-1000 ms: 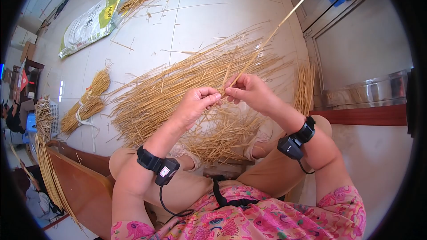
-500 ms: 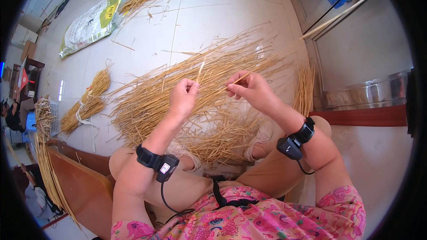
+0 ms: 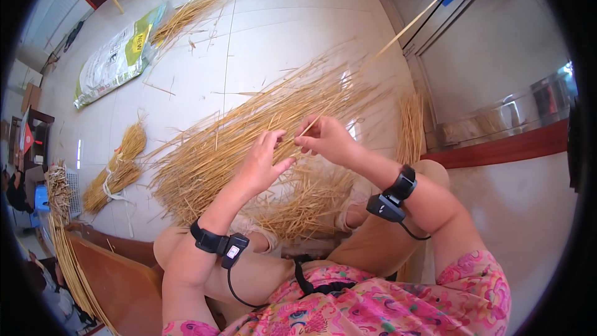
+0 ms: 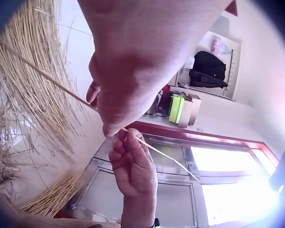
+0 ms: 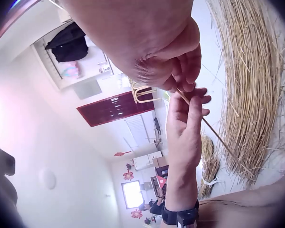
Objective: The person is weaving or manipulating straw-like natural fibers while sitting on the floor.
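Observation:
Between thumb and fingertips my right hand pinches a long, thin straw stalk. The stalk runs far out to the upper right in the head view. Close on the left is my left hand, its thumb and fingers spread apart. In the right wrist view the other end of the stalk passes along the left thumb and slants down toward the floor. Below both hands a wide heap of loose straw covers the floor, with shorter bits between the feet.
A tied straw bundle lies at the left, near a printed sack with more straw. Another straw bunch leans beside the metal-framed door at right. A wooden bench stands by the left knee.
The hands parted, with a short pale piece in the left hand, then came close again. Now the left fingers are spread and that piece is gone from them. The long stalk swung.

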A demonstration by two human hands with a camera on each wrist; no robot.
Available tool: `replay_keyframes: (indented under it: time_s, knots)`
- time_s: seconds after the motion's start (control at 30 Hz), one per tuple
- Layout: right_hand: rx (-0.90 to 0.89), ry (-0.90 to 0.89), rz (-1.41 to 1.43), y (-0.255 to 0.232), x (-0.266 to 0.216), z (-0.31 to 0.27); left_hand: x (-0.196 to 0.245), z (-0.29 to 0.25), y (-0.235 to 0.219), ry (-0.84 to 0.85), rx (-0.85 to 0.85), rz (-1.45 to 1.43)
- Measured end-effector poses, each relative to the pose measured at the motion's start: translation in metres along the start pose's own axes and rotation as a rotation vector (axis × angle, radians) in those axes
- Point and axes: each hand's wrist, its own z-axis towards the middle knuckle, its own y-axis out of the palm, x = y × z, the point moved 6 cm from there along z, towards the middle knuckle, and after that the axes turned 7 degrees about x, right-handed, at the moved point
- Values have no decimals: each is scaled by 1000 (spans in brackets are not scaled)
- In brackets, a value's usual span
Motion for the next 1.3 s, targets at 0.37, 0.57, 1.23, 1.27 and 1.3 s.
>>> replay_keyframes:
  time_s: [0.37, 0.57, 1.23, 1.27, 1.3]
  knots:
    - [291, -64, 376, -54, -32, 2, -86, -16, -40, -182, -195, 709]
    - [116, -76, 335, -23, -18, 2, -13, 10, -29, 4, -19, 171]
    - [161, -69, 497, -18, -18, 0, -6, 24, -43, 1, 19, 80]
    - [129, -66, 488, -12, -17, -1, -2, 24, -39, -8, -10, 51]
    - [124, -64, 481, -10, -17, -2, 1, 25, -36, -16, -39, 23]
